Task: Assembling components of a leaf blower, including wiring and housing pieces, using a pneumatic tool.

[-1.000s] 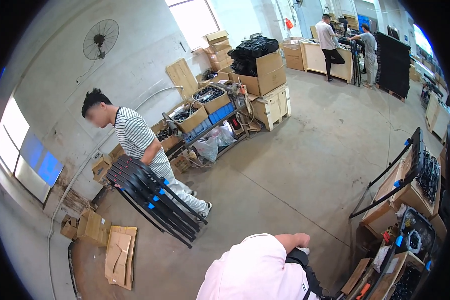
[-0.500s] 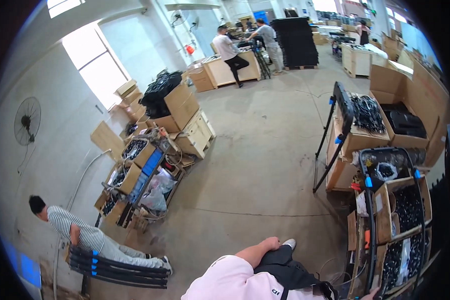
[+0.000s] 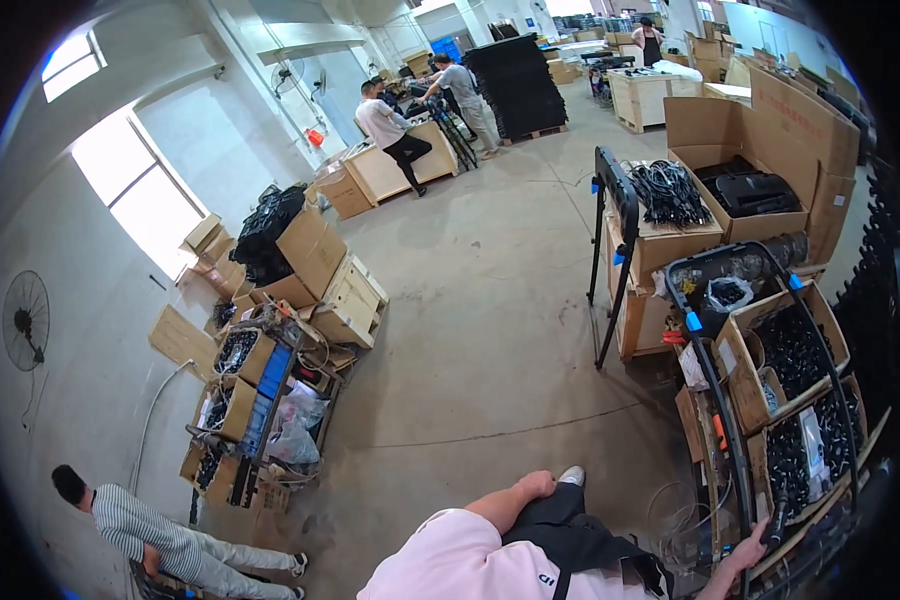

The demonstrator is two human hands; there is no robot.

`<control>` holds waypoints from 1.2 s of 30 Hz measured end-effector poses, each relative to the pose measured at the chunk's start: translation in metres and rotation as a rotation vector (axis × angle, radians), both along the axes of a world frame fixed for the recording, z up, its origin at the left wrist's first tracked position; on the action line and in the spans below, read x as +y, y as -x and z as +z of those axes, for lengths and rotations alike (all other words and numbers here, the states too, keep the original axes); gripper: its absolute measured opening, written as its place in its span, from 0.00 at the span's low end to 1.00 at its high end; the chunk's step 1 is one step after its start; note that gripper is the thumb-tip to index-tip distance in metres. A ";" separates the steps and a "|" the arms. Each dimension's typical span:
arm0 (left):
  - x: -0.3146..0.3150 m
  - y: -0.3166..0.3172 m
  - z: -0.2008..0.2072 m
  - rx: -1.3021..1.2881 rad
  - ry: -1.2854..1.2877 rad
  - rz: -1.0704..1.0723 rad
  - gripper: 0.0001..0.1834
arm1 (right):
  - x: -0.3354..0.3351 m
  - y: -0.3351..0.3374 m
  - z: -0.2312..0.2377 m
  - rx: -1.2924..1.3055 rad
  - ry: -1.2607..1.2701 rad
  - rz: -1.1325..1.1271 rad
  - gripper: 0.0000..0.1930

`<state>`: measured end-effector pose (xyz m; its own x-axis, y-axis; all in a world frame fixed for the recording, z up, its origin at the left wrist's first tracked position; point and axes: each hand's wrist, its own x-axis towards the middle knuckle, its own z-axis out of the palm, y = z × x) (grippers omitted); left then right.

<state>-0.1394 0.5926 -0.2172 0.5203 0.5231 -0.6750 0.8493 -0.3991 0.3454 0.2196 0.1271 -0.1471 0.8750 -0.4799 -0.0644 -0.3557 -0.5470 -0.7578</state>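
My left hand (image 3: pixel 538 485) rests loosely closed at the knee of my dark trousers (image 3: pixel 562 515), with nothing visible in it. At the lower right, my right hand (image 3: pixel 748 548) is closed beside the lower end of a black tubular frame (image 3: pixel 722 420) with blue clips. A dark, rod-like piece (image 3: pixel 777 518) stands right by its fingertips; what the fingers grip cannot be made out. Next to that hand is an open carton (image 3: pixel 762 475) of small black parts, with a second parts carton (image 3: pixel 738 365) behind it.
Another black frame (image 3: pixel 625 200) stands by a wooden crate (image 3: pixel 642 310) topped with dark cables (image 3: pixel 668 192). A loaded shelf rack (image 3: pixel 270 400) stands at the left, near a person in a striped shirt (image 3: pixel 160 540). Other people work at far benches (image 3: pixel 400 170).
The view has shifted, bringing more of my right hand into sight beside the frame. My left hand stays at the knee. The person at lower left now shows lower, the black bars mostly out of sight.
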 end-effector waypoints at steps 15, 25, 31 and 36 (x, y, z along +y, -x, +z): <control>-0.002 0.058 0.000 -0.193 -0.101 0.249 0.20 | -0.066 0.023 -0.007 -0.113 -0.904 0.627 0.49; 0.028 0.094 -0.031 0.035 0.088 0.212 0.28 | 0.009 0.011 -0.029 -0.010 0.227 0.059 0.23; 0.037 -0.031 -0.026 -0.143 0.187 0.009 0.21 | 0.015 0.037 0.070 -0.332 -0.816 -0.099 0.13; -0.010 -0.176 0.040 -0.548 0.356 -0.281 0.17 | 0.010 0.058 0.119 -0.428 -0.957 -0.099 0.12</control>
<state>0.0368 0.5822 -0.1773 0.9167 0.1157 -0.3825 0.3976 -0.3605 0.8438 0.1618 0.1371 -0.0279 0.8738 -0.4628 -0.1493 0.0331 0.3628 -0.9313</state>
